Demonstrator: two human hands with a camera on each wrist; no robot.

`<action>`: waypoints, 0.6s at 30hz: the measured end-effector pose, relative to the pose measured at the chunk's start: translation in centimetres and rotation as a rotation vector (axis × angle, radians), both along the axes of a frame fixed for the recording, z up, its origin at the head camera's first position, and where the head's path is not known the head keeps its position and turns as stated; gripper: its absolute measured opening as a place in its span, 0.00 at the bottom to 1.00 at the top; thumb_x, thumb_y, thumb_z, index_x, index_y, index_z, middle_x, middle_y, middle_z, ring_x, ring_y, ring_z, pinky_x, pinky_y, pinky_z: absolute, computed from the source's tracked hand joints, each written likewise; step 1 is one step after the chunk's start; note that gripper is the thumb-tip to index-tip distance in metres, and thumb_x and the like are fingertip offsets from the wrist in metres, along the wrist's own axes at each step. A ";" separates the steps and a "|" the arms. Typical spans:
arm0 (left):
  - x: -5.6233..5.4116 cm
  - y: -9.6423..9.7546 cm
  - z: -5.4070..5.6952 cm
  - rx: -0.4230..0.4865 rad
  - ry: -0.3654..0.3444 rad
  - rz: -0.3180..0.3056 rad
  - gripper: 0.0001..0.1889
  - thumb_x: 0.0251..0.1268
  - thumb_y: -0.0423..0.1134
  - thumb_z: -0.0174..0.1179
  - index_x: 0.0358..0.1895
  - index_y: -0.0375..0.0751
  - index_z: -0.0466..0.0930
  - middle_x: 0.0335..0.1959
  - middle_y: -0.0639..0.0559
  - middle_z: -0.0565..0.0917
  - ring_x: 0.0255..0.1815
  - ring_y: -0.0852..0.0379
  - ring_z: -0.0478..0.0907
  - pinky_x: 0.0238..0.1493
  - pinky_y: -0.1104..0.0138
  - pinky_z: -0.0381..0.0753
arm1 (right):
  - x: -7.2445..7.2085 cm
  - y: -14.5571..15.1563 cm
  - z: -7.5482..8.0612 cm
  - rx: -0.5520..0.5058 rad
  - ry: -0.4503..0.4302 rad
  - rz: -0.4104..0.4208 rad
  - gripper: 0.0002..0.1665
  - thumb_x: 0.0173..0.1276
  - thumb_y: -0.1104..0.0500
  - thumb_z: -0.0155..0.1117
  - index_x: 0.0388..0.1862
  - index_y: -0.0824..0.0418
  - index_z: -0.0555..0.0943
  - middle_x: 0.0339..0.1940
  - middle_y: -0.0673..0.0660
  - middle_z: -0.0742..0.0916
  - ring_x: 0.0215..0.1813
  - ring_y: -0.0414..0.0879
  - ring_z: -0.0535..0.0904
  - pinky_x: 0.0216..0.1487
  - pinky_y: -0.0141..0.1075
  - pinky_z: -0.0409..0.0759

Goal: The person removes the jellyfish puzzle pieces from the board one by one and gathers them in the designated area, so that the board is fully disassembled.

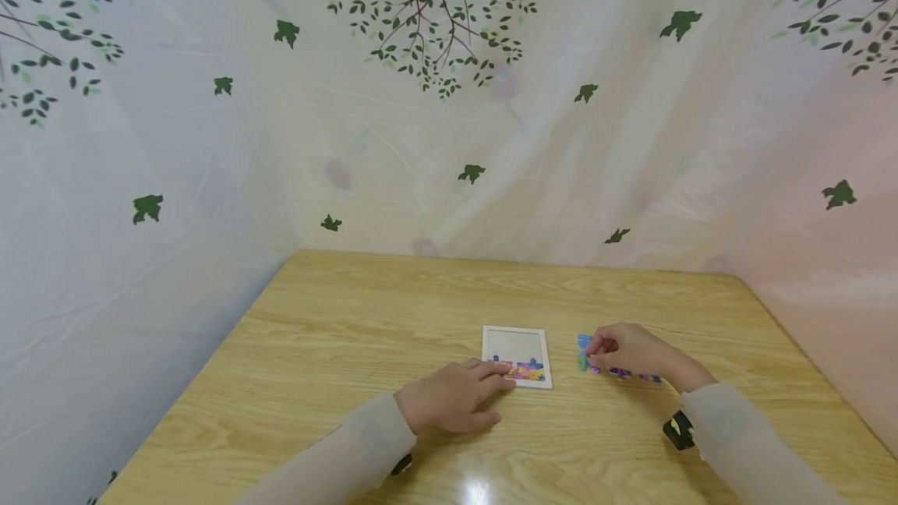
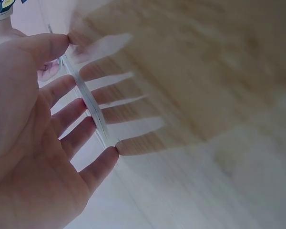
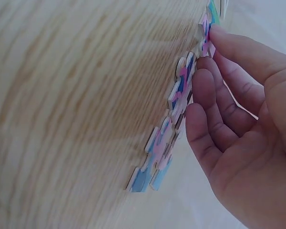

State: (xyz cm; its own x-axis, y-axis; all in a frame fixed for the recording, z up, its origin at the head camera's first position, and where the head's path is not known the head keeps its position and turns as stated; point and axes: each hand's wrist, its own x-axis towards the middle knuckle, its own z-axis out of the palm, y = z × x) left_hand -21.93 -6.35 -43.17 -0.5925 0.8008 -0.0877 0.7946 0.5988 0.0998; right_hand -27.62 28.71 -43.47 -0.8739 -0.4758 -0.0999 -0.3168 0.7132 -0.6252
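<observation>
A small white puzzle frame [image 1: 515, 329] lies on the table, its lower part filled with colourful jigsaw pieces [image 1: 529, 370]. My left hand [image 1: 454, 396] rests at the frame's lower left, its fairly straight fingers touching it; the left wrist view shows the fingertips along a thin pale edge [image 2: 93, 105]. To the right, my right hand [image 1: 634, 351] is over loose jigsaw pieces [image 3: 157, 143] in blue, pink and purple. Thumb and forefinger pinch a pink and purple jigsaw piece [image 3: 205, 36] at the end of that group, the other fingers curled. The hand partly hides these pieces in the head view.
The wood-grain table [image 1: 351, 318] extends around both hands. A pale curtain [image 1: 393, 139] printed with leaves and branches hangs behind and beside it. A dark wrist device [image 1: 679, 431] sits at the right sleeve.
</observation>
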 end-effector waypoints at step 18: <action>-0.2 0.5 0.2 0.020 -0.004 0.038 0.27 0.77 0.53 0.57 0.74 0.52 0.72 0.76 0.55 0.71 0.75 0.53 0.68 0.67 0.55 0.76 | -0.1 0.0 0.3 -0.001 0.040 0.026 0.07 0.74 0.57 0.69 0.43 0.59 0.84 0.34 0.47 0.86 0.35 0.41 0.79 0.37 0.32 0.80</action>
State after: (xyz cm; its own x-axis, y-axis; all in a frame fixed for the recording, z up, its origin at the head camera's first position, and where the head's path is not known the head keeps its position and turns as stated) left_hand -22.16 -5.86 -42.97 -0.6221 0.7794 -0.0741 0.7710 0.6263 0.1152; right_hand -27.69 28.68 -43.22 -0.8647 -0.4980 -0.0649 -0.3594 0.7039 -0.6126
